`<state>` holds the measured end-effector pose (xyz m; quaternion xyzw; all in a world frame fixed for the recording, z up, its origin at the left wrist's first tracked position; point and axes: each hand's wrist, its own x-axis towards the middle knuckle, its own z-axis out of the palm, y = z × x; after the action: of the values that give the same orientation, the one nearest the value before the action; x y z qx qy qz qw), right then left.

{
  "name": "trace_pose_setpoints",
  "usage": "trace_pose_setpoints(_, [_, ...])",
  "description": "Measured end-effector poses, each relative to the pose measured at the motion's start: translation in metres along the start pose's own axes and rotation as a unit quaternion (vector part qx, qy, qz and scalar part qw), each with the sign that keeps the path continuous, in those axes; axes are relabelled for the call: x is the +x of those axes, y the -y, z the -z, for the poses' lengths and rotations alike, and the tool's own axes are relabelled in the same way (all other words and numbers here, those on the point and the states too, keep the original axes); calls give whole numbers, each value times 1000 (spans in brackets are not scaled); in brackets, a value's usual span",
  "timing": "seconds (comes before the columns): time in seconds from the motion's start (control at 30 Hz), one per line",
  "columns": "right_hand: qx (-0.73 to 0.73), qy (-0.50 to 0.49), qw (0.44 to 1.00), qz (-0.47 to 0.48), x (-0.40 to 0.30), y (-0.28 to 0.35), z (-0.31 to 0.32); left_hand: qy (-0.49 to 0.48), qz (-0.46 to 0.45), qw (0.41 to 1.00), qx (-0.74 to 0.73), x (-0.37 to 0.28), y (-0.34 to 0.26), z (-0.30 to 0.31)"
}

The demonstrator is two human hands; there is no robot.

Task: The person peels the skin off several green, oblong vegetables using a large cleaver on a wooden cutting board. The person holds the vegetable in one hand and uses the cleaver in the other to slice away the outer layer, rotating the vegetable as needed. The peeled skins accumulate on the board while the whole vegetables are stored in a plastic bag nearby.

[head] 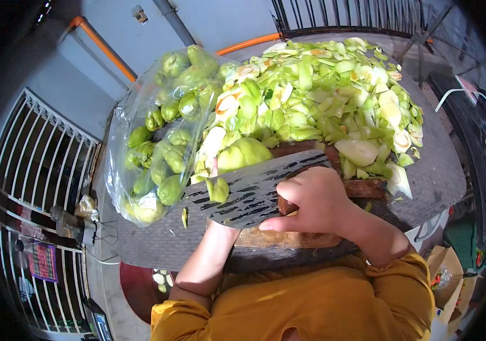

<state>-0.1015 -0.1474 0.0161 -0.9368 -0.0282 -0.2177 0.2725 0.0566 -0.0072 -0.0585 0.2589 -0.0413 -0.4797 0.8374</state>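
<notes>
My right hand (311, 198) grips the wooden handle of a broad cleaver (251, 189). Its wide steel blade spans the view in front of me, with dark streaks and a small green piece (218, 190) on it. My left forearm reaches up beneath the blade, which hides nearly all of my left hand (221, 226); what it holds cannot be seen. Just beyond the blade lies a green chayote (243, 154). Under the hands is a wooden chopping board (287, 238). Behind it spreads a large heap of green chayote peelings and slices (319, 93).
A clear plastic bag of whole chayotes (170, 149) lies at the left of the grey table (439, 179). A brown wooden piece (364, 189) is right of the cleaver. A dark red container (140, 290) with pale slices stands below left; an open cardboard box (443, 273) is at lower right.
</notes>
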Motion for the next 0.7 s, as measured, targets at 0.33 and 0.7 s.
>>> trace_pose_setpoints(0.33, [-21, -37, 998, -35, 1, -9, 8, 29, -29, 996, 85, -11, 7, 0])
trace_pose_setpoints(0.7, [-8, 4, 999, 35, -3, -7, 18, 58, -37, 994, 89, -8, -3, -2])
